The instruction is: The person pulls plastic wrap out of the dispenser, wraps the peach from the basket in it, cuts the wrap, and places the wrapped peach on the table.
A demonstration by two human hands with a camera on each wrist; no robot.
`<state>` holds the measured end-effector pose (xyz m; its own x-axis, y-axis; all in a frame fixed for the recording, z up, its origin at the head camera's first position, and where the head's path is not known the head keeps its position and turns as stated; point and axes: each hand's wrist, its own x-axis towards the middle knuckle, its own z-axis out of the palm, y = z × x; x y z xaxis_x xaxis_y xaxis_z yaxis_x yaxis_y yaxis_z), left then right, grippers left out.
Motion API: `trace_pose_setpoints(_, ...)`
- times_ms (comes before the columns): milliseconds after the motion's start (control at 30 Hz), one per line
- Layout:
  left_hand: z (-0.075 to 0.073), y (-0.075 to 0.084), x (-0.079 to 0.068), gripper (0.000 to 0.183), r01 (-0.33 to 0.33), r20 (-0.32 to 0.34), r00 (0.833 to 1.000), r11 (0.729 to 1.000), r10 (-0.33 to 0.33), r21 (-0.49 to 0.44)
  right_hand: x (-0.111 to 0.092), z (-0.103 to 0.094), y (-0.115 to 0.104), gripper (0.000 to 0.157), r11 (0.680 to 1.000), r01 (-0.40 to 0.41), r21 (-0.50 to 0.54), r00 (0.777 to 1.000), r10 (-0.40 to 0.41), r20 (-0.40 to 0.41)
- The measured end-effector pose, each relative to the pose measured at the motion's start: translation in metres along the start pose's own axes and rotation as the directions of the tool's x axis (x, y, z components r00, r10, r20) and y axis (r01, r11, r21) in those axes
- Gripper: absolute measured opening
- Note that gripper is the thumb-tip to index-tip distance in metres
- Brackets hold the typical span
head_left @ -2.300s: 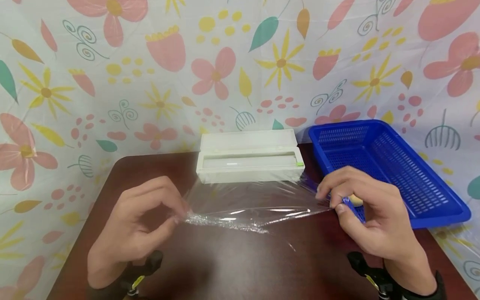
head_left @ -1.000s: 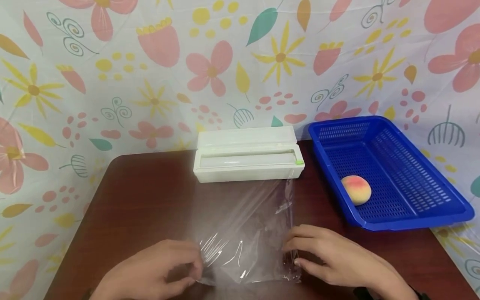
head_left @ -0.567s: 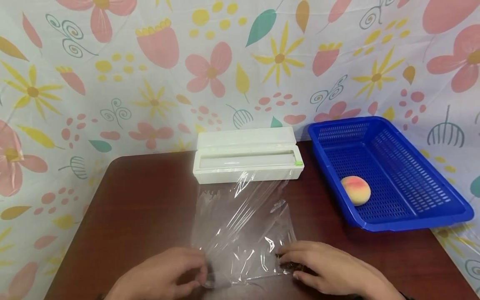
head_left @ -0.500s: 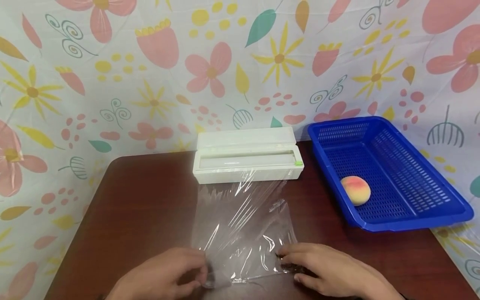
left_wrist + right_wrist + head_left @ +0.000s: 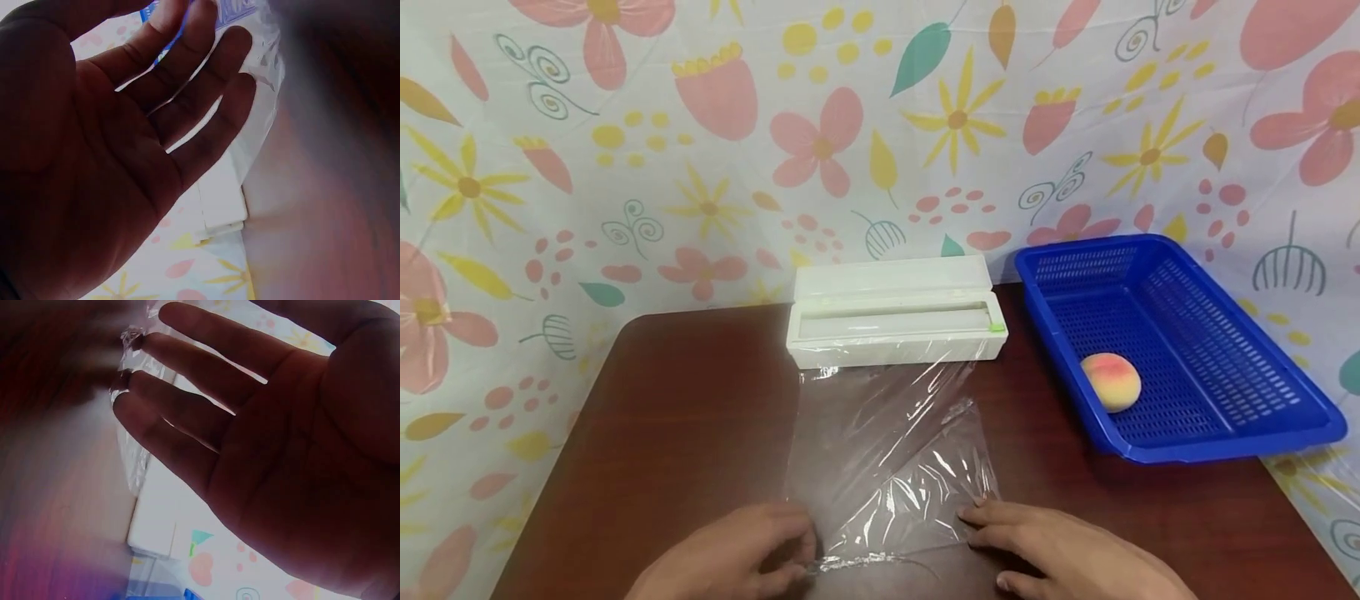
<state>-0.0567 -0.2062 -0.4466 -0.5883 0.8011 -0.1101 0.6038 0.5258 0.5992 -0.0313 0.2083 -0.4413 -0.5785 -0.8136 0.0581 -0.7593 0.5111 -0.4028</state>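
A sheet of clear cling film (image 5: pixel 880 467) runs from the white dispenser box (image 5: pixel 898 352) toward the front of the table, creased diagonally and crumpled along its near edge. My left hand (image 5: pixel 730 550) is at the film's near left corner, its fingers loosely bent and the thumb apart from them. At the near right side, my right hand (image 5: pixel 1067 546) rests its fingertips on the film's edge with the fingers extended. The right wrist view shows those fingers (image 5: pixel 181 412) spread, the film just past their tips. In the left wrist view, relaxed fingers (image 5: pixel 212 128) overlap the film.
The box stands at the back of the dark wooden table (image 5: pixel 685 417), lid raised, with a roll inside and a green piece at its right end. A blue basket (image 5: pixel 1225 450) on the right holds a peach (image 5: pixel 1112 383). Patterned cloth (image 5: pixel 880 125) hangs behind.
Both hands earlier pinched the film's edge in the air, then drew it forward and lowered it to the table. Now the pinch is released, and the right fingers have straightened and shifted slightly nearer.
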Motion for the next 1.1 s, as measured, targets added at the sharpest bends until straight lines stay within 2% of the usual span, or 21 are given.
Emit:
trace_pose_setpoints(133, 0.003, -0.004, -0.002, 0.010, 0.060, 0.026, 0.998, 0.998, -0.059, -0.023, -0.002, 0.003, 0.002, 0.041, 1.000, 0.030, -0.004, 1.000, -0.029, 0.009)
trace_pose_setpoints(267, 0.005, -0.006, -0.004, 0.012, 0.051, -0.036, 0.998, 0.998, -0.050, 0.029, -0.004, 0.003, 0.002, 0.040, 1.000, 0.026, -0.003, 0.999, -0.026, 0.027)
trace_pose_setpoints(367, 0.008, -0.005, -0.005, 0.011, 0.007, -0.127, 0.992, 0.997, 0.004, 0.081, -0.007, 0.002, -0.002, 0.040, 0.999, -0.017, 0.029, 0.999, 0.016, 0.051)
trace_pose_setpoints(533, 0.015, -0.009, -0.003, 0.023, -0.073, -0.241, 0.964, 0.984, 0.112, 0.165, -0.007, 0.007, -0.005, 0.038, 1.000, -0.016, -0.025, 0.999, 0.017, 0.035)
trace_pose_setpoints(667, 0.020, -0.011, -0.005, 0.034, -0.062, -0.243, 0.963, 0.975, 0.115, 0.213, -0.008, 0.012, -0.006, 0.038, 0.996, 0.009, -0.084, 1.000, -0.009, -0.006)
trace_pose_setpoints(767, 0.022, -0.012, -0.009, 0.034, -0.037, -0.236, 0.967, 0.969, 0.097, 0.244, -0.009, 0.013, -0.005, 0.042, 0.995, 0.024, -0.093, 1.000, -0.025, -0.014)
trace_pose_setpoints(967, 0.030, -0.018, -0.017, 0.036, -0.059, -0.278, 0.949, 0.950, 0.148, 0.306, -0.013, 0.018, -0.002, 0.047, 0.994, 0.057, -0.090, 0.998, -0.059, -0.020)
trace_pose_setpoints(1100, 0.034, -0.019, -0.022, 0.035, -0.018, -0.272, 0.957, 0.958, 0.099, 0.288, -0.016, 0.021, -0.002, 0.046, 0.993, 0.072, -0.097, 0.995, -0.079, -0.063)
